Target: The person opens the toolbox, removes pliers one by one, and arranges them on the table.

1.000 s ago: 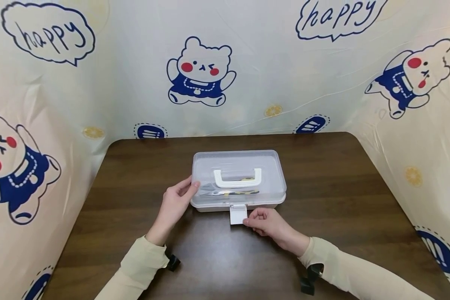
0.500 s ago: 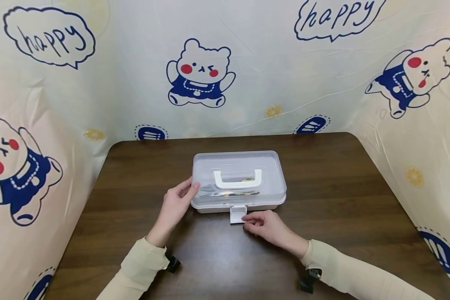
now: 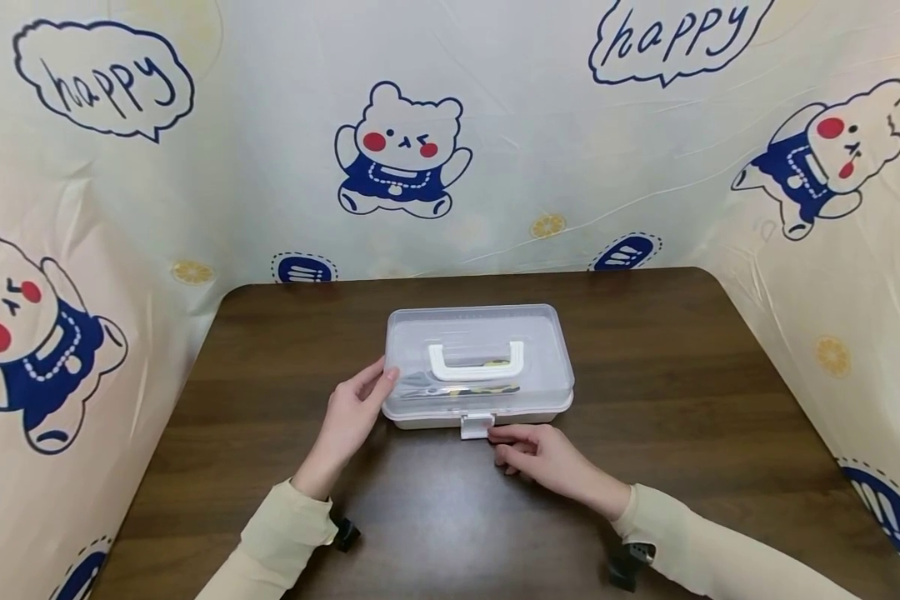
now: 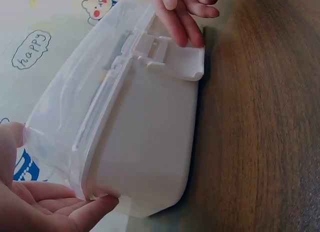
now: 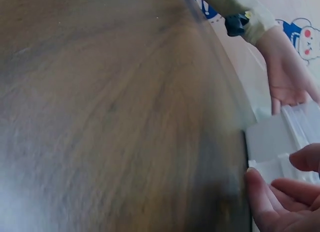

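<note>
A storage box (image 3: 480, 327) with a clear lid, pale base and white carry handle (image 3: 476, 374) lies on the table, its lid down. Long items with yellow and black parts show blurrily through the lid. My left hand (image 3: 356, 408) grips the box's left end, thumb on the lid and fingers at the rim, as the left wrist view shows. At the front, a white latch (image 4: 182, 61) hangs from the lid edge over the base. My right hand (image 3: 543, 454) touches the latch at its right edge with nearly straight fingertips (image 4: 194, 36).
The brown wooden table (image 3: 660, 383) extends round the box on all sides. A pale curtain (image 3: 525, 150) with printed bears stands behind it and at both sides. A small black device is strapped at each wrist.
The latch flap has swung from sticking out toward me to nearer the box front. My right fingers moved slightly with it; my left hand keeps its hold on the box.
</note>
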A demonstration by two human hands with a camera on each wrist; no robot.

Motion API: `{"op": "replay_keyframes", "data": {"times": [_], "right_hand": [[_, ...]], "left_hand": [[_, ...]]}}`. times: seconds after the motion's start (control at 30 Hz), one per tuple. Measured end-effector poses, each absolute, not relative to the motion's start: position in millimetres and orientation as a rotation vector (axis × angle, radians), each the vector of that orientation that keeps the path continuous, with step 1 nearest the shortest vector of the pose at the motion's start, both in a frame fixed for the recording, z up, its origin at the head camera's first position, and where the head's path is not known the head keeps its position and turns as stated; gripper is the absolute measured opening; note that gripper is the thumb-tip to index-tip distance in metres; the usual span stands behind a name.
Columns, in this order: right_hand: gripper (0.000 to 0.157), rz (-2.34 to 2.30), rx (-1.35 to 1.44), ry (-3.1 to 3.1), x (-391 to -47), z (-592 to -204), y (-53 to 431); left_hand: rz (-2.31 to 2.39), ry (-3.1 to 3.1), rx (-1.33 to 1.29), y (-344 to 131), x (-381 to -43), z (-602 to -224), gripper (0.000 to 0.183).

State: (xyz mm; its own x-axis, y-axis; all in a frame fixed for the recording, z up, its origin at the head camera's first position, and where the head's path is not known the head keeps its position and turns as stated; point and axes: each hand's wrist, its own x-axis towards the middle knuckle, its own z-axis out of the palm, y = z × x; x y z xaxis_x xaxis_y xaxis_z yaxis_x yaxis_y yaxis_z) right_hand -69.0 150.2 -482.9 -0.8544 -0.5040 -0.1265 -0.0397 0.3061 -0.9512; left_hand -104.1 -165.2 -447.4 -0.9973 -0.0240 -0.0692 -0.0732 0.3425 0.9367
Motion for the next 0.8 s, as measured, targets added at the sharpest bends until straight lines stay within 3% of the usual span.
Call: {"op": "replay_keyframes", "data": {"times": [0.17, 0.43, 0.7, 0.8], "right_hand": [[0.031, -1.531, -0.563, 2.240, -70.3, -473.1, 170.1], [0.023, -1.476, -0.597, 2.475, -75.2, -457.0, 213.9], [0.010, -1.389, -0.493, 2.742, -86.0, -458.2, 243.5], [0.012, -1.320, -0.499, 2.842, -92.6, -461.2, 249.5]], "left_hand": [[1.781, 2.544, -0.054, -169.5, -102.7, -452.8, 0.058], [1.726, 2.528, 0.135, -181.0, -99.3, -457.4, 0.070], [1.753, 2.454, 0.151, -186.8, -99.2, -456.8, 0.077], [1.755, 2.432, 0.164, -188.1, -99.0, -456.5, 0.080]]}}
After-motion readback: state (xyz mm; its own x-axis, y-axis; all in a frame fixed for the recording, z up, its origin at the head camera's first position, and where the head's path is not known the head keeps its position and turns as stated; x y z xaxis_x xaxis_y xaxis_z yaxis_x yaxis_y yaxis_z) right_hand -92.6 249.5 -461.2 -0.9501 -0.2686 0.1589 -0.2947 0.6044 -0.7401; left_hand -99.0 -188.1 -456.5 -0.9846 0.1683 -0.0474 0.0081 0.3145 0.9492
